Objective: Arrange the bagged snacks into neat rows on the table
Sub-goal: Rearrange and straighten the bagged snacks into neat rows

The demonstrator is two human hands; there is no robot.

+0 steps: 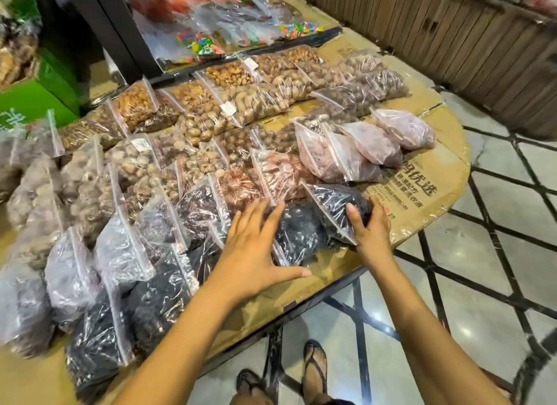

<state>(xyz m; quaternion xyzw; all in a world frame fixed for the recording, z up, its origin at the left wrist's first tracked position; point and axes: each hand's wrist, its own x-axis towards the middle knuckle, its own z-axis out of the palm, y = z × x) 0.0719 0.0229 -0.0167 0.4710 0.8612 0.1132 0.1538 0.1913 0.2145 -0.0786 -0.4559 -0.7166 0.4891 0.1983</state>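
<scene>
Across the cardboard-covered table (pixel 422 205) we see clear zip bags of snacks laid in slanting rows: golden-brown nuts (pixel 135 106) at the back, pale shelled nuts (pixel 256 103) in the middle, pinkish bags (pixel 355 151) toward the right end, and dark, nearly black bags along the near edge. From the head camera, our only view, both of our bare arms reach in from below.

Our right hand (pixel 372 226) is curled around the near end of the last dark bag (pixel 337 205) in the front row, thumb on top of the plastic and fingers wrapped round its right side, so it has a grip on that bag. This bag lies at the right end of the near row, just beside the printed patch of bare cardboard.

Our left hand (pixel 256 251) is spread wide, fingers splayed and thumb pointing right, palm down. It rests over the seam between a dark bag (pixel 298 236) directly under its fingertips and the reddish-brown bag (pixel 241 187) behind; it holds nothing. That dark bag lies between our two hands, touching the one our right hand grips.

Further left, more dark bags (pixel 156 302) and greyish bags (pixel 72 272) overlap one another along the table's near edge. Coloured sweets in bags (pixel 202 44) lie on a separate surface behind. Below the table edge we see sandalled feet (pixel 315 371) on a tiled floor (pixel 482 314).
</scene>
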